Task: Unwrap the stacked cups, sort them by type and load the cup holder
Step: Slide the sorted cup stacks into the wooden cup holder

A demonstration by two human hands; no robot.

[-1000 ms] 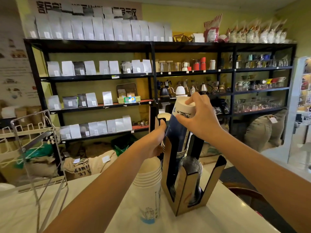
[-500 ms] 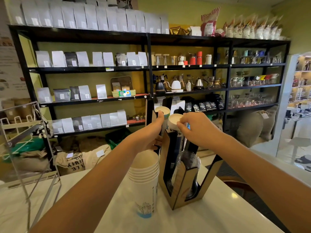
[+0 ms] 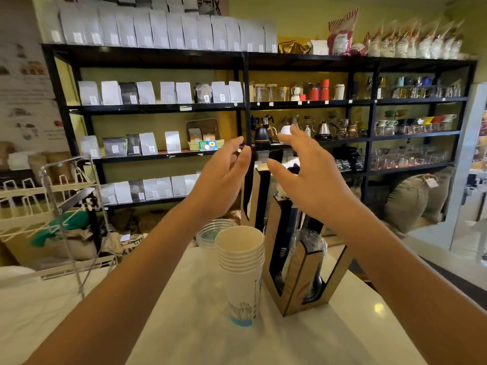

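A wooden cup holder [image 3: 292, 283] with black edges stands upright on the white counter [image 3: 184, 312]. Clear plastic cups [image 3: 311, 248] fill its near slot and dark paper cups [image 3: 283, 227] sit in the slot behind. A stack of white paper cups [image 3: 241, 270] with a blue print stands just left of the holder. My left hand [image 3: 224, 177] and my right hand [image 3: 305, 177] hover above the holder's tall back posts, fingers spread, holding nothing.
A stack of clear lids or cups [image 3: 210, 233] lies behind the white stack. A wire rack [image 3: 66, 206] stands at the counter's left. Black shelves [image 3: 245, 106] with bags, kettles and jars fill the back wall. Burlap sacks [image 3: 411, 201] lie on the floor at right.
My right hand pushed the dark cup stack down into the holder and let go. Both hands have lifted off the holder and opened.
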